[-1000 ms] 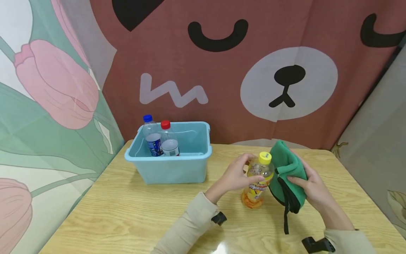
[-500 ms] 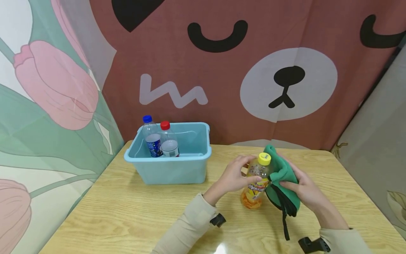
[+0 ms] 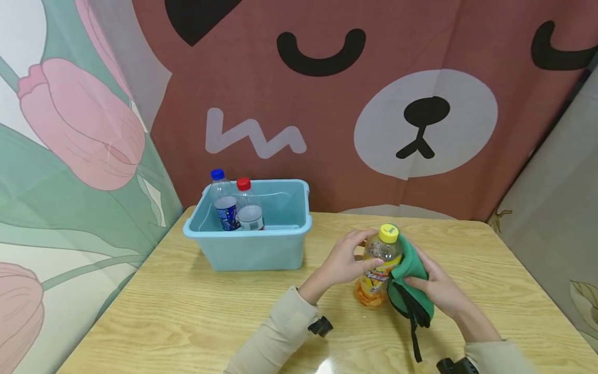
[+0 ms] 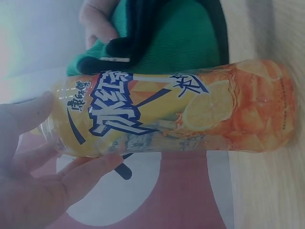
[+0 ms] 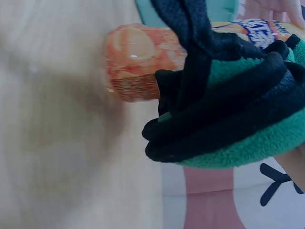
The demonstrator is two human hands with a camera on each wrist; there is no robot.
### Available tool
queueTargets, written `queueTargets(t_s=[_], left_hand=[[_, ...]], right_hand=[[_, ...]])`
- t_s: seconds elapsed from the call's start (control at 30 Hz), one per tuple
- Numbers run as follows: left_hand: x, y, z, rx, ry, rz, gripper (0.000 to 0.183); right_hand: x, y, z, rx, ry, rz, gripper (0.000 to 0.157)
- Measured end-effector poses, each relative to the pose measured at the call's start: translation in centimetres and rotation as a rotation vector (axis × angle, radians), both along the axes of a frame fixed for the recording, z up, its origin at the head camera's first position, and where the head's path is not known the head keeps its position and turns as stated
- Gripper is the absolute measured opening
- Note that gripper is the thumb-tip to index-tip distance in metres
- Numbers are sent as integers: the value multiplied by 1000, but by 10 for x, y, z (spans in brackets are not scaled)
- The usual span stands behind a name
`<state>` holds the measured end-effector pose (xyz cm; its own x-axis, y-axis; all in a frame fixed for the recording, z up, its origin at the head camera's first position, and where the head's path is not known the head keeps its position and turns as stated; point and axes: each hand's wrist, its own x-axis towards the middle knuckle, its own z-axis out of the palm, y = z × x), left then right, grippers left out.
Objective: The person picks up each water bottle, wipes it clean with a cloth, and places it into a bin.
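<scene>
My left hand (image 3: 343, 258) grips the upper part of a clear plastic bottle (image 3: 376, 275) with a yellow cap and a yellow label, which stands slightly tilted on the table. In the left wrist view, its thumb and fingers lie around the label near the shoulder of the bottle (image 4: 181, 109). A folded green cloth (image 3: 411, 283) with black edging and a hanging black loop is held in my right hand (image 3: 439, 285), thumb on the near side. That cloth presses against the bottle's right side. In the right wrist view, the cloth (image 5: 233, 148) hides most of the right hand.
A light blue plastic tub (image 3: 252, 252) stands at the back left of the wooden table (image 3: 187, 322). Inside it are a blue-capped bottle (image 3: 226, 210) and a red-capped bottle (image 3: 251, 214). A curtain with a bear face (image 3: 327, 130) hangs behind the table.
My right hand has moved left with the green cloth, from beside the bottle to against its side. The left hand and the bottle have hardly moved.
</scene>
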<state>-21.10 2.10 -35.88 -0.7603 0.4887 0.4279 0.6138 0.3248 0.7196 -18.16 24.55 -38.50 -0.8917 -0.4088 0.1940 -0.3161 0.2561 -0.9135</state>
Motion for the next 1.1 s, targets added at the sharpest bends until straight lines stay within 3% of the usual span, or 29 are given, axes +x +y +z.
queueTargets(t_s=[0.43,0.7,0.87,1.1], left_hand=[[4,1,-4,6,-47,9,59],[7,10,-5,-82,88,164,63],[6,8,-3,-40,24,151,60],[3,1,1,-53,-38,95,61]], right_hand=[[1,-9,-23,-7,-140,-23,80],[3,-2,-21,-43,-79,-57,78],[5,5,-17,-47,-9,-67,74],[9,14,-2,-40,66,-93,73]])
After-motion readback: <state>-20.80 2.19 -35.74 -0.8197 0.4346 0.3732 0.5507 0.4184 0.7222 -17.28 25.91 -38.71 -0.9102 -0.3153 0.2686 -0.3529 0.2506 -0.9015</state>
